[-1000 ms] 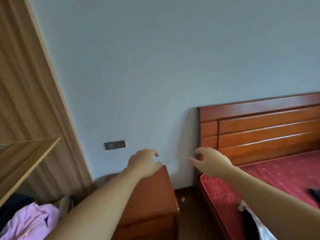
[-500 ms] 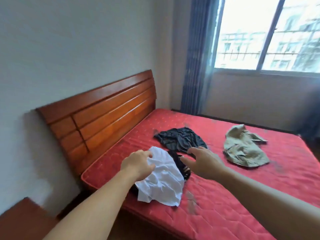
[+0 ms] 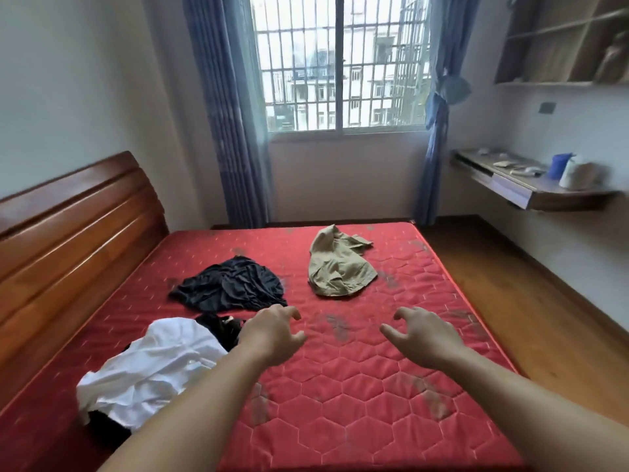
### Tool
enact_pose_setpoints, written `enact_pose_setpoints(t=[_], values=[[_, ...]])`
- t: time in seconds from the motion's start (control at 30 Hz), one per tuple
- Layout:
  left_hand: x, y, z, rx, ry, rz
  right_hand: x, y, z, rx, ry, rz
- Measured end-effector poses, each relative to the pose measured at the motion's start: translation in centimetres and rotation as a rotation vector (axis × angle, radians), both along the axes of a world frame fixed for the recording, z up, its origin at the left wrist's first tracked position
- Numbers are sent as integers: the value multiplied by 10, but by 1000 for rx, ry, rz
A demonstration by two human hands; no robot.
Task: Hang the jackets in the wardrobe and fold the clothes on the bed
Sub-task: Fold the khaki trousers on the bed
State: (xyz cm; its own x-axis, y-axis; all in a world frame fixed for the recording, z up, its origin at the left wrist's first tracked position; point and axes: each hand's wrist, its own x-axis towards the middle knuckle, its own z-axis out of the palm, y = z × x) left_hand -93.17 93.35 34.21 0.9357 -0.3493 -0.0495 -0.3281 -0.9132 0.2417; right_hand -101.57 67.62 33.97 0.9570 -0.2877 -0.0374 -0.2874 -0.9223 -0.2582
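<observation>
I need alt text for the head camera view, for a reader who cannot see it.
Two bare hands, left and right, hover empty over a red mattress. On it lie a crumpled white garment, a black garment and a khaki garment. A wooden headboard is at left, a barred window ahead.

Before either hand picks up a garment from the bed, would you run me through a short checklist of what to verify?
1. Left hand free: ok, holds nothing.
2. Right hand free: ok, holds nothing.
3. White garment close to the left hand: ok.
4. Black garment and khaki garment lie apart: ok.
5. Bare mattress for folding: ok.
6. Which pieces are jackets: cannot tell, all crumpled.
</observation>
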Motion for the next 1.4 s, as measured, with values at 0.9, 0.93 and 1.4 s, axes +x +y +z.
enact_pose_setpoints(t=[0.9,0.93,1.4], values=[[314,-204,-94,105,148,26,287,-214,-86,-31,174,-19],[332,-205,-103,112,161,36,306,-216,-95,-25,185,-24],[518,-257,-313,262,371,61,543,-226,-328,70,381,115]])
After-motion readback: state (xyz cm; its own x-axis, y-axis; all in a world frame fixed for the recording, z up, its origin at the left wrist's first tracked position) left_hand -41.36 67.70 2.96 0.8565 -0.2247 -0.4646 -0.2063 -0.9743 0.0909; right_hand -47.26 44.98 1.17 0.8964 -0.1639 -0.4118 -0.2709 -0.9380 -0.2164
